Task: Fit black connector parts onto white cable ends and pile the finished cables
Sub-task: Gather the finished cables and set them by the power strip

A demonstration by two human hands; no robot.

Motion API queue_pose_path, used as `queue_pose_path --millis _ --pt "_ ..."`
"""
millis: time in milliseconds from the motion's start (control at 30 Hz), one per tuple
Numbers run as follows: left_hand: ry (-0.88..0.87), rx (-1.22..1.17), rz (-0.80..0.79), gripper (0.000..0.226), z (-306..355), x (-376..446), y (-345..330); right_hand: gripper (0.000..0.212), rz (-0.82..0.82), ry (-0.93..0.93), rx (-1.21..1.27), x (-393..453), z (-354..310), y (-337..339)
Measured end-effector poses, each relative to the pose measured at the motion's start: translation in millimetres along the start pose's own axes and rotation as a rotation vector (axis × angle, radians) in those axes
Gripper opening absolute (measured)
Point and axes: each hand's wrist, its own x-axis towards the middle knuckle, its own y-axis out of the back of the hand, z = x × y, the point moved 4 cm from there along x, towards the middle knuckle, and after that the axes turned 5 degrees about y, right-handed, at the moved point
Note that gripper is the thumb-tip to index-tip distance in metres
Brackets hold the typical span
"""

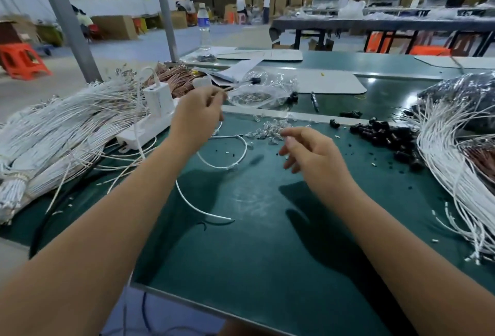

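**Inspector:** Nearest the lens were two bare forearms, entering from the lower corners of the frame. The left hand point(199, 115), at centre left, was raised with its fingers curled, pinching a thin piece at the fingertips; motion blur prevented identifying it. The right hand point(310, 153), at centre, hovered over the green mat point(254, 241) with fingers loosely curled. I could not tell whether it held a part.

**Supervisor:** And progress?

**Inspector:** Judged partial. A large pile of white cables point(53, 137) lay at the left of the frame, and a second bundle of white cables point(460, 174) at the right edge. Which pile was finished I could not confirm. A heap of black connector parts point(388, 140) sat at centre right, beside the right bundle, so considerable fitting appeared outstanding. One loose white cable point(227, 158) curved across the mat between the hands.

**Supervisor:** Surroundings, obstructions?

**Inspector:** A scatter of small clear parts point(270, 129) lay just above the right hand. A white power strip point(150, 121) with a charger plugged in stood beside the left pile, touching it. A clear plastic bag point(262, 89), a pen point(314, 101) and a water bottle point(204, 24) occupied the upper centre. Small offcuts littered the mat and could mix with the parts.
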Motion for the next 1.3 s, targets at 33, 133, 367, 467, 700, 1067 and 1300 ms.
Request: queue_pose_path --millis 33,133,367,467,700,1067,1300 --pt "-0.067 -0.004 -0.033 0.019 14.8 -6.9 -5.6 0.016 -0.001 -0.044 0.118 7.5 -4.2 -9.3" --pt "-0.241 0.06 -0.125 0.019 46.7 -31.2 -23.6 0.021 0.114 -0.247 0.485 29.1 -13.1 -33.3" --pt "-0.045 -0.126 -0.327 0.038 22.5 -36.8 -20.5 0.032 0.411 -0.344 0.628 38.3 -1.3 -41.4" --pt "0.161 0.431 -0.354 0.061 -34.6 -12.4 -3.7 0.032 0.455 -0.3 0.627 35.7 6.1 -27.9" --pt "0.226 0.53 -0.197 0.086 -74.4 -8.6 20.8 0.032 0.432 -0.177 0.486 32.4 7.9 -21.7" --pt "0.095 0.844 -0.3 0.022 -68.5 -0.4 16.0 0.032 1.008 0.004 0.516 19.8 -4.7 26.0" --pt "0.207 0.833 -0.448 0.025 -73.0 8.4 8.2 0.034 0.792 -0.107 0.742 25.8 -0.7 9.4"
